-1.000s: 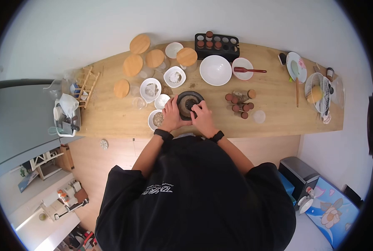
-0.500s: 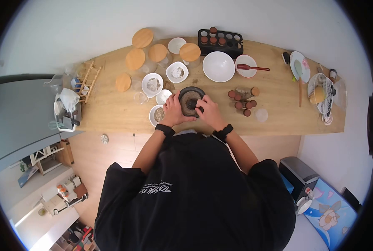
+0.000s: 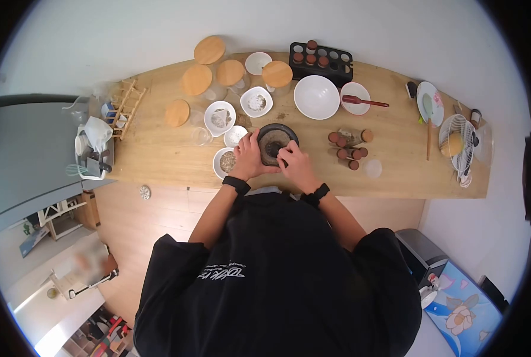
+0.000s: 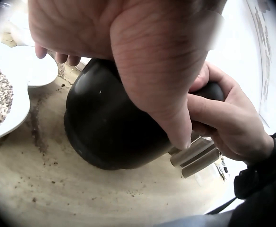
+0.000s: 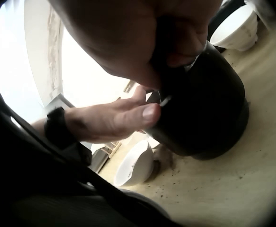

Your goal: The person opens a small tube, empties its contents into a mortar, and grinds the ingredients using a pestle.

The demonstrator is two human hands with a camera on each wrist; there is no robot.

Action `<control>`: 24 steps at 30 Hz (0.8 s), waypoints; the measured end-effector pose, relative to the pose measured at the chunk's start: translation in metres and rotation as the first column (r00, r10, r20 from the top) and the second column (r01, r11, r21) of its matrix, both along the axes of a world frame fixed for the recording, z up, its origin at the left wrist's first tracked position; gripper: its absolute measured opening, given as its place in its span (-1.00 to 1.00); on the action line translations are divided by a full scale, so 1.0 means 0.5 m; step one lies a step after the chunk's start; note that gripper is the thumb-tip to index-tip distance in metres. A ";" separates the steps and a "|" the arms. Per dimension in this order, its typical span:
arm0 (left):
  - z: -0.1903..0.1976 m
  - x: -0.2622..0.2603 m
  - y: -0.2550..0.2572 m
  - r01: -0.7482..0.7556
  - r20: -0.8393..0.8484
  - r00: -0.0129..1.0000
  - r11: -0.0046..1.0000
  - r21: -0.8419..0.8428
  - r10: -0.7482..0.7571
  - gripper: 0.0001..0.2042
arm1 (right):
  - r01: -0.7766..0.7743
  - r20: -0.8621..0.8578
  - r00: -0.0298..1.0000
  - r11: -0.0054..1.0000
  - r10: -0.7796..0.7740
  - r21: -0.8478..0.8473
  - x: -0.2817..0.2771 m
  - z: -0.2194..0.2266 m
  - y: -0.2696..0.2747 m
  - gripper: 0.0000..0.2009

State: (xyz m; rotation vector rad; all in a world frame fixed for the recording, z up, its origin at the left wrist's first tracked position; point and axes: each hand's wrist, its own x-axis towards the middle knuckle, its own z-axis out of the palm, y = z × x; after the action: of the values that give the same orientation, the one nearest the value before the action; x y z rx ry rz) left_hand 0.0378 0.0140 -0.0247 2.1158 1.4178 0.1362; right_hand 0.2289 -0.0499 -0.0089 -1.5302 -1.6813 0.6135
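Gripping the pestle (image 4: pixel 214 91), right hand (image 3: pixel 299 168) has fingers curled firmly round it; lower end is down inside the dark mortar (image 4: pixel 105 120). Mortar sits between both hands. Left hand (image 3: pixel 249 159) is spread, fingers fairly straight against the mortar's left side, thumb laid along its near side. Just left of left hand: white bowl (image 3: pixel 216 171) of coarse grains. Just past left fingertips: small bowl (image 3: pixel 227 142) with white powder. Right of right hand: brown-capped jars (image 3: pixel 341 153), clustered. Well beyond right hand: large white bowl (image 3: pixel 316 98), then black rack (image 3: pixel 332 75) with some capped jars.
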 end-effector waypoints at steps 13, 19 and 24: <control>-0.003 0.001 0.001 0.002 0.011 1.000 0.999 -0.037 -0.001 0.48 | -0.008 0.040 0.999 1.000 0.008 -0.001 0.005 0.018 0.020 -0.85; -0.006 -0.003 0.001 0.025 0.017 1.000 0.999 0.022 -0.025 0.49 | 0.006 0.042 0.999 1.000 -0.004 -0.025 0.022 0.018 0.027 -0.87; -0.002 -0.005 -0.001 0.032 0.019 0.999 0.999 0.029 -0.033 0.48 | -0.045 -0.018 0.999 0.998 0.044 -0.035 0.022 0.003 0.016 -0.87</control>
State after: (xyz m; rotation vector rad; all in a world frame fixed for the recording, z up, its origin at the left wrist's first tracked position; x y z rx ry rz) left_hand 0.0352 0.0136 -0.0258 2.1539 1.3775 0.1655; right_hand 0.2396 -0.0419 -0.0076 -1.5118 -1.7042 0.6813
